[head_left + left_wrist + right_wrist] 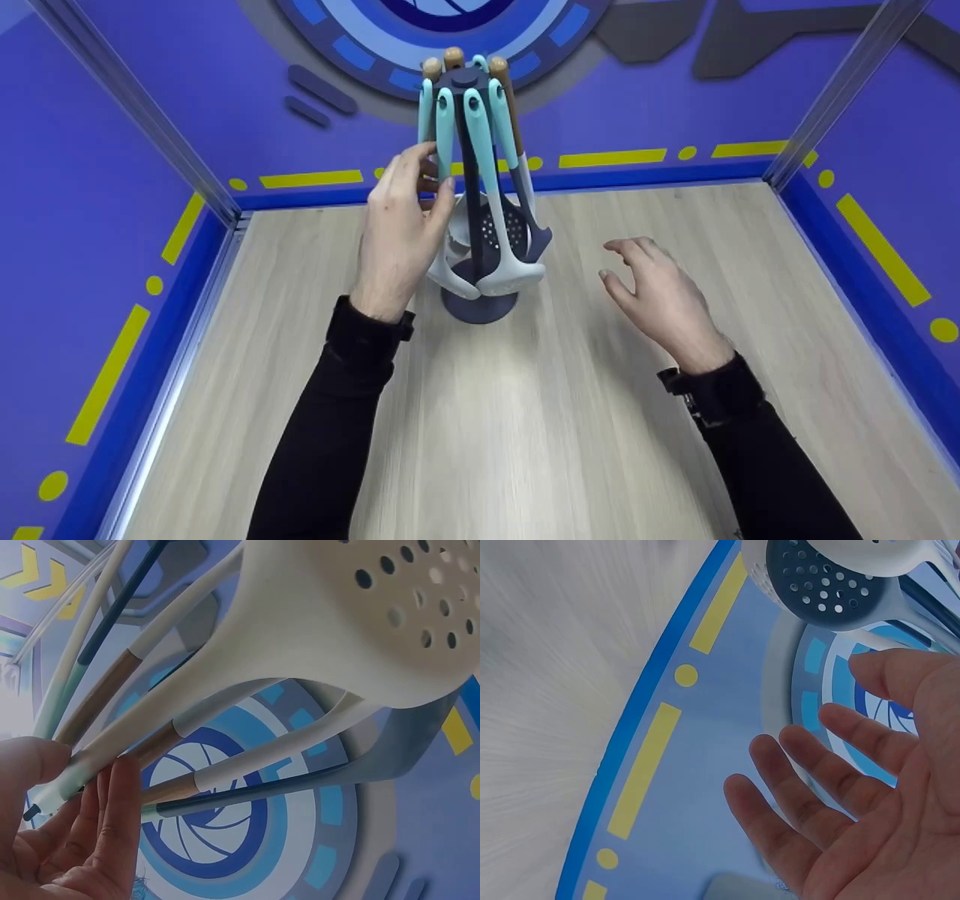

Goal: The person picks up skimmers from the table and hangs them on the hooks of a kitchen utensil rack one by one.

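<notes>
A dark utensil stand (480, 309) carries several hanging kitchen utensils with mint or wooden handles. My left hand (401, 217) is at its left side, thumb and fingers on either side of a mint handle (445, 127). In the left wrist view, that handle belongs to a white skimmer (300, 630) with round holes, its handle end still at a dark peg (31, 812). Beside it hangs another white-headed utensil (514, 277). To the right of the stand, my right hand (664, 300) hovers with relaxed, spread fingers, holding nothing.
Behind the skimmer hangs a dark perforated ladle (506, 225), with a dark turner (538, 241) at the right. Wooden handle ends (453, 57) rise at the back. The stand is on a light wooden table (495, 435), enclosed by blue walls (600, 120) with metal corner posts.
</notes>
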`<state>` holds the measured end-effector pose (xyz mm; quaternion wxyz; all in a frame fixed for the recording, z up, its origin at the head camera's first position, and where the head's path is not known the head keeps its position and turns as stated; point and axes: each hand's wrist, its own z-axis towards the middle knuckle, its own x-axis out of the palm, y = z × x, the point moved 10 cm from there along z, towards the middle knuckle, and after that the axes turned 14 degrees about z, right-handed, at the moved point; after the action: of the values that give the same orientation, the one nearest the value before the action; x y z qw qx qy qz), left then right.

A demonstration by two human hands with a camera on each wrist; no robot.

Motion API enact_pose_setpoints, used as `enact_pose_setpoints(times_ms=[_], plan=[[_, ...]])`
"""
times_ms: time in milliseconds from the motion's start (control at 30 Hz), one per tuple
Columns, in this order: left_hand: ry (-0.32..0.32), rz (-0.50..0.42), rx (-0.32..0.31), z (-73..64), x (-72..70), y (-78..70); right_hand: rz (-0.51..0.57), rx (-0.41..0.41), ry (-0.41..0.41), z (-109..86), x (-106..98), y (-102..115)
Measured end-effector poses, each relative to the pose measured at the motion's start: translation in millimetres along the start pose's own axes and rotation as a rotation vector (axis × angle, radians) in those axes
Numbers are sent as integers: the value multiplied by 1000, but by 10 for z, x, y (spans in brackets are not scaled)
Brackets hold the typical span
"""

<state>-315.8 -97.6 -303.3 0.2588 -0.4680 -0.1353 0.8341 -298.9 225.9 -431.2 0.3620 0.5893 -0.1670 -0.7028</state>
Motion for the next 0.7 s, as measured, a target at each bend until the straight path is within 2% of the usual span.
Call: enact_pose_setpoints(times_ms=[233, 700], plan=[[-7, -36, -11, -91, 20, 146, 10, 28, 9, 22, -30, -28], [-3, 43, -70, -274, 100, 557, 11, 43, -7, 33, -135, -159]])
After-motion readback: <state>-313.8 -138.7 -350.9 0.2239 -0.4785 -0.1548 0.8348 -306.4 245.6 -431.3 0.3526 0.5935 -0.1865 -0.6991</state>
